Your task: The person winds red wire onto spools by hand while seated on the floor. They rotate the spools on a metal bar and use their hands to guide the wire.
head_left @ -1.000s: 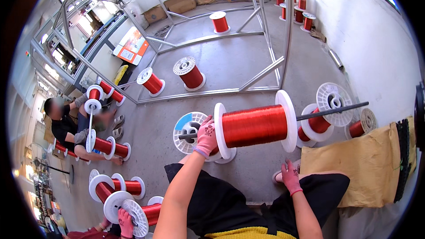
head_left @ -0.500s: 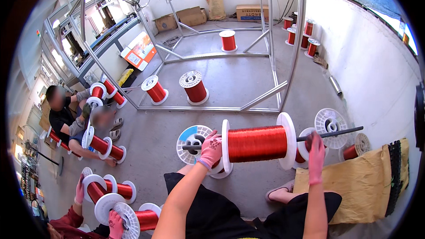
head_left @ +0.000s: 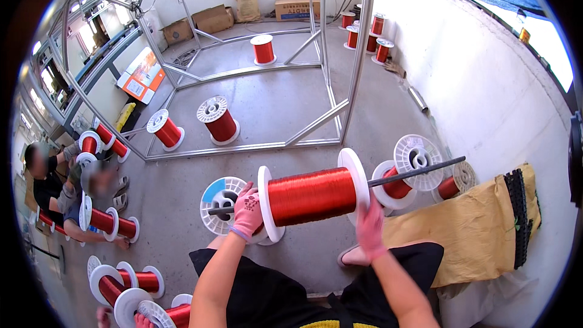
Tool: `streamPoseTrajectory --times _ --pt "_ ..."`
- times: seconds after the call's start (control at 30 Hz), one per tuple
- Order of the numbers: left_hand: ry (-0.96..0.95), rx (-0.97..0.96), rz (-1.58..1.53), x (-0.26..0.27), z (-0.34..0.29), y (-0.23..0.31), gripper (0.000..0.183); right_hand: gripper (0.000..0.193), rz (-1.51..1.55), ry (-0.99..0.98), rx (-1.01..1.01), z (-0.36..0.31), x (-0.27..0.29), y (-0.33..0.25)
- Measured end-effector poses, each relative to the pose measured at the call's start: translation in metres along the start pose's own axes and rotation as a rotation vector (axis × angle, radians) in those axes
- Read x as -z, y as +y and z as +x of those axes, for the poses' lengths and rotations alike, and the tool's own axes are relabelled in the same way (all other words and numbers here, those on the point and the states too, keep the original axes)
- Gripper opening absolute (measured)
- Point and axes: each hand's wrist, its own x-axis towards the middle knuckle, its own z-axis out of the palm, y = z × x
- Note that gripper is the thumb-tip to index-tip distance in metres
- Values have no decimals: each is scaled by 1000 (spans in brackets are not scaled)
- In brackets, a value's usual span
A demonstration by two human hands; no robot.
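A large spool of red wire (head_left: 313,196) with white flanges sits before me, threaded on a dark rod (head_left: 434,168) that tilts up to the right. My left hand (head_left: 247,211), in a pink glove, is closed around the rod just outside the left flange. The gloved right hand (head_left: 371,231) grips the lower edge of the right flange, its fingertips partly hidden. Behind the rod's left end stands a white-flanged spool with a blue label (head_left: 214,193). Another upright spool (head_left: 416,157) is behind the rod on the right.
A metal frame (head_left: 243,149) with red spools inside stands ahead. Brown sacking (head_left: 449,237) lies on the right beside a smaller spool (head_left: 456,183). Co-workers sit among spools at left; one pink-gloved hand (head_left: 144,322) shows at lower left. More spools (head_left: 382,51) stand by the wall.
My right hand has let go of the rod's right part and come left to the spool's right flange. The left hand stays on the rod. The whole view has shifted.
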Motion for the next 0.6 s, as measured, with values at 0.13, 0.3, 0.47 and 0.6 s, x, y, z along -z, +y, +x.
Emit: streamPoseTrajectory --times 0.13,0.3,0.47,0.6 --pt "44 -58 278 8 6 7 25 40 -487 -473 -395 -120 -10 67" --pt "-63 -10 96 6 8 4 26 47 -283 -571 -490 -110 -16 119" --pt "-75 40 58 -3 0 -3 25 44 -203 -588 -565 -99 -3 89" --pt "-91 111 -5 -5 -5 -2 26 44 -179 -550 -447 -114 -9 89"
